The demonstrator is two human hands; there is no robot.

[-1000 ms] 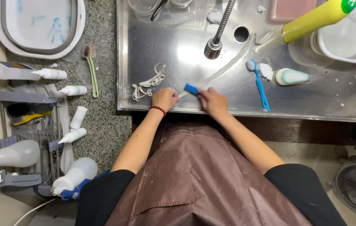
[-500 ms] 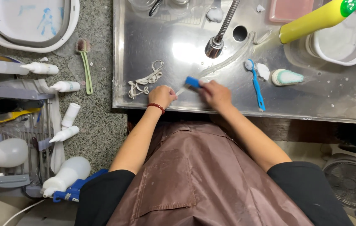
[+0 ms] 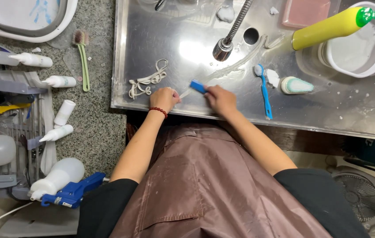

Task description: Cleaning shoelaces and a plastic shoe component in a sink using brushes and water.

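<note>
Over the steel sink (image 3: 161, 26), scrubbing under way: left hand (image 3: 164, 98) clamped on a thin pale piece, right hand (image 3: 219, 99) closed on a blue brush (image 3: 198, 86) against it; next calls for steady strokes, firm pinch.

Blue brush's (image 3: 198, 86) handle hidden inside right hand (image 3: 220, 99).

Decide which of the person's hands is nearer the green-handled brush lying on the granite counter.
Left. The left hand is in the sink, just right of the green-handled brush; the right hand is farther right.
</note>
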